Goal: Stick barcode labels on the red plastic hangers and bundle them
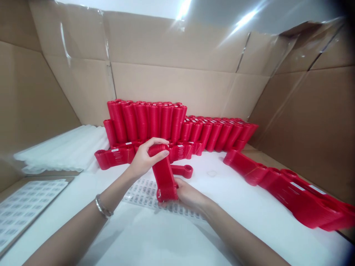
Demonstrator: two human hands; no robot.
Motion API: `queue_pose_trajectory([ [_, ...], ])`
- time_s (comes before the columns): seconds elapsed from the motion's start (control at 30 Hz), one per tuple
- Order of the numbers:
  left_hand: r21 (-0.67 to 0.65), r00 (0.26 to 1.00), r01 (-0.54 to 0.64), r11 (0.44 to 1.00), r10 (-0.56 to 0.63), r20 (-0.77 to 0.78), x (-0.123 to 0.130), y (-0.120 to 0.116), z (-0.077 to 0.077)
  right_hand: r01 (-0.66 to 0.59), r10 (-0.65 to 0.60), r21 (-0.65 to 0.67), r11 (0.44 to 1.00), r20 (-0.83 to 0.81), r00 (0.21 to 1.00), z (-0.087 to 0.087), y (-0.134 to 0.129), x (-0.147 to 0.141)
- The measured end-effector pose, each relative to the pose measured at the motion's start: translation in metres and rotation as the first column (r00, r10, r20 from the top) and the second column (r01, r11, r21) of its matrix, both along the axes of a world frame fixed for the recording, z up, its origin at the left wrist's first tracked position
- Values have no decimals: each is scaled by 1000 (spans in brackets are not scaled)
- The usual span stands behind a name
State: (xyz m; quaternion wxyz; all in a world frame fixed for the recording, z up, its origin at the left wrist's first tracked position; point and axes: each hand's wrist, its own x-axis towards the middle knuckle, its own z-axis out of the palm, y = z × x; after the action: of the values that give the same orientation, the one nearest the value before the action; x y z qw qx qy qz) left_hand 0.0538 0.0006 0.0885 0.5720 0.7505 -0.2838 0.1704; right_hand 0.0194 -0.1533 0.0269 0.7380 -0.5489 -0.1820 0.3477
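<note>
Mid-frame, a stack of links (pixel 165 177) lies between the left hand (pixel 144 158) and right hand (pixel 191 194), over a label sheet (pixel 138 189) on the table (pixel 133 240). Behind, upright stacks (pixel 142 123) stand before a cardboard wall (pixel 177 83). At left, packaging (pixel 66 147) lies behind another label sheet (pixel 27 207); bundles (pixel 288 190) line the right.

Cool, bright light reaches the counter (pixel 252 207) from ceiling lights (pixel 245 19) beyond its far edge, their glare streaking diagonally. Clear tape (pixel 65 44) glints. Soft shadows lie toward the near edge. Wide-angle stretch distorts the sides, the view's right-hand corners darken, and fine print blurs.
</note>
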Motion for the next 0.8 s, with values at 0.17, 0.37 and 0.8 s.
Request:
queue_pose_trajectory([
  [0.17,61,995,77,995,-81,59,-6,-4,0,-1,17,-128,992,120,993,1,-4,2],
  [0.37,-343,1000,6,939,-14,-21,10,9,-5,255,-207,-145,956,278,938,18,-28,9],
  [0.8,828,966,253,500,-81,-246,-16,9,-59,261,-181,-199,945,345,921,9,-52,14],
])
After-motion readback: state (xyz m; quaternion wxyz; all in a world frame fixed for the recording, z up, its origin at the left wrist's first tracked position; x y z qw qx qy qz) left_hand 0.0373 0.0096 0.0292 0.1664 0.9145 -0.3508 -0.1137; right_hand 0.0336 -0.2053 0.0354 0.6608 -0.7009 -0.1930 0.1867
